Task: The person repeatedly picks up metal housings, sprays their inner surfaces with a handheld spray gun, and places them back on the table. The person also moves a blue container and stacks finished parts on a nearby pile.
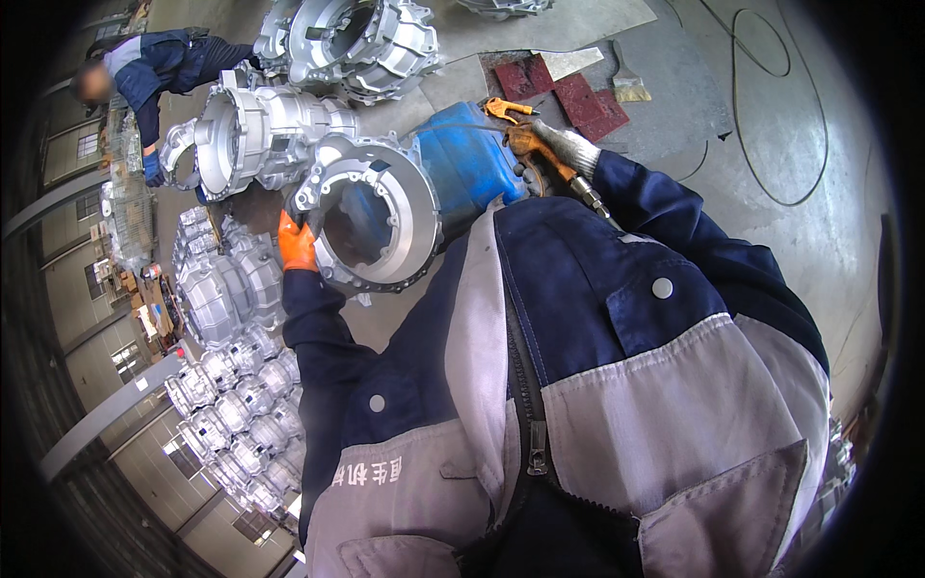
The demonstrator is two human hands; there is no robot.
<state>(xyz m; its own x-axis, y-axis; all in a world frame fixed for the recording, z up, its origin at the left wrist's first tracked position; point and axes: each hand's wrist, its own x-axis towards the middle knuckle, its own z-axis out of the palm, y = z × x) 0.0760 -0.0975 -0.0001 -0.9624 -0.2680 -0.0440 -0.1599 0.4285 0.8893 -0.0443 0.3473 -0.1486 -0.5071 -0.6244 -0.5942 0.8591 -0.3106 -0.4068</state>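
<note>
My left hand [297, 241], in an orange glove with dark fingertips, is closed on the edge of a silver cast-metal housing [416, 212]. The housing is a wide ring with its round opening facing up toward me. Off to the right, my right hand [570, 146] in a whitish glove is wrapped round an orange air tool [533, 149]. A metal hose coupling [590, 197] sits at that tool's end near my sleeve. Just beyond it, an orange air blow gun [508, 108] with a dark nozzle lies by a scuffed blue plastic container [462, 159].
More silver housings [275, 130] stand at the far left, and several are stacked lower left [241, 405]. A co-worker [159, 72] leans over one there. Dark red pads [588, 104] and a flat brush [628, 79] lie at the back. A thin hose [737, 106] loops on the floor right.
</note>
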